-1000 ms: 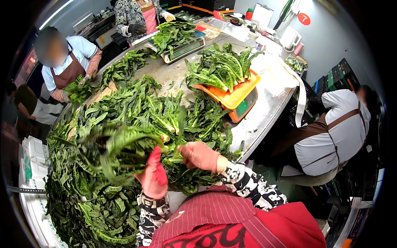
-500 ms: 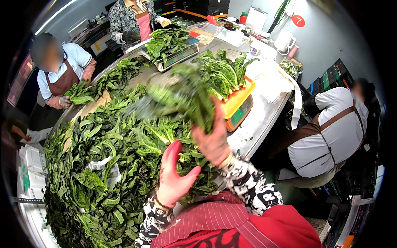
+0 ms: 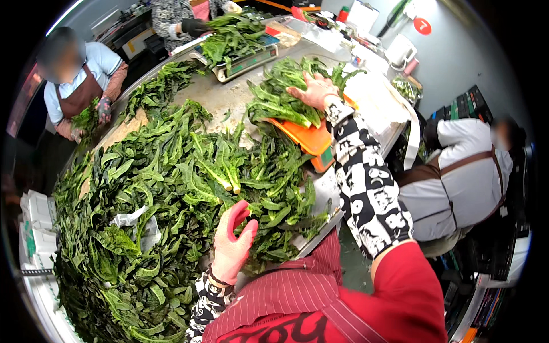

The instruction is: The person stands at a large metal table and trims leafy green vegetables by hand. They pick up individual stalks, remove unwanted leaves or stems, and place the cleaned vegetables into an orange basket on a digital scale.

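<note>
My right hand (image 3: 314, 91), in a pinkish glove, rests with spread fingers on top of a bunch of leafy green lettuce (image 3: 280, 94). That bunch lies on an orange-topped weighing scale (image 3: 311, 139), its leaves overhanging the edge. My left hand (image 3: 231, 243), in a pink glove, hovers over the near edge of a big heap of leafy greens (image 3: 171, 188), thumb and fingers apart with nothing in them. Several pale-stemmed lettuce heads (image 3: 220, 174) lie on the heap just beyond it. A clear plastic scrap (image 3: 150, 231) sits among the leaves.
A second scale (image 3: 246, 64) loaded with greens stands farther back on the metal table (image 3: 220, 108). One co-worker (image 3: 86, 86) handles greens at the left; another (image 3: 186, 23) is at the far side. A person (image 3: 457, 171) bends over at the right, near stacked crates (image 3: 463, 106).
My right hand has carried its bunch of lettuce away from me onto the orange scale, and its fingers have spread. My left hand has shifted slightly. The far co-worker's dark-gloved hand now touches greens.
</note>
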`<state>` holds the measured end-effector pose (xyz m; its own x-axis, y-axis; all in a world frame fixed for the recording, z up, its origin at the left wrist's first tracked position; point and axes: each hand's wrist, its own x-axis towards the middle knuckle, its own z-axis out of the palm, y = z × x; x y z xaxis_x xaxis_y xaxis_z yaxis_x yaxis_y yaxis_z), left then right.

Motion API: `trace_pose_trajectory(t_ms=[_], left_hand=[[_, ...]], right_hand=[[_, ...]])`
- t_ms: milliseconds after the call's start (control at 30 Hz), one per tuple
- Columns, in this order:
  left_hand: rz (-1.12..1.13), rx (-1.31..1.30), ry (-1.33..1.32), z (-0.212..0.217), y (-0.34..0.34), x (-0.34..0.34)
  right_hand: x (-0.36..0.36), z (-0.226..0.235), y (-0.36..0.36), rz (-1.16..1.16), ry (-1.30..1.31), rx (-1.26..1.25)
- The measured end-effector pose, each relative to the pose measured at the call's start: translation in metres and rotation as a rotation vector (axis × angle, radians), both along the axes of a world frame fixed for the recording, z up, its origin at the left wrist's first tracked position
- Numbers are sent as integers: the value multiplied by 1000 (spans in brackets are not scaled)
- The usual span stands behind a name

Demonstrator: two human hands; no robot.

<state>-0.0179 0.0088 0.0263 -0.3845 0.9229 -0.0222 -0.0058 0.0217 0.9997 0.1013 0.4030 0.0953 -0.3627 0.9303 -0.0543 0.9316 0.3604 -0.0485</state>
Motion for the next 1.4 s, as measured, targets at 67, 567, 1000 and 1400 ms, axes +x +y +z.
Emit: trace_pose_trajectory(t_ms=[67,567,1000,1400], left_hand=[[0,-43,-7,11,0,3],[76,-29,-137,10,-12,-2],[-116,425,-519,16,-10,-9],[48,510,-494,-6,-50,-12]], right_hand=[[13,-17,5,-51,72,141],[10,40,6,-102,-11,55],[-10,60,-127,631,1008,710],[-29,-33,-358,962,1180,-229]])
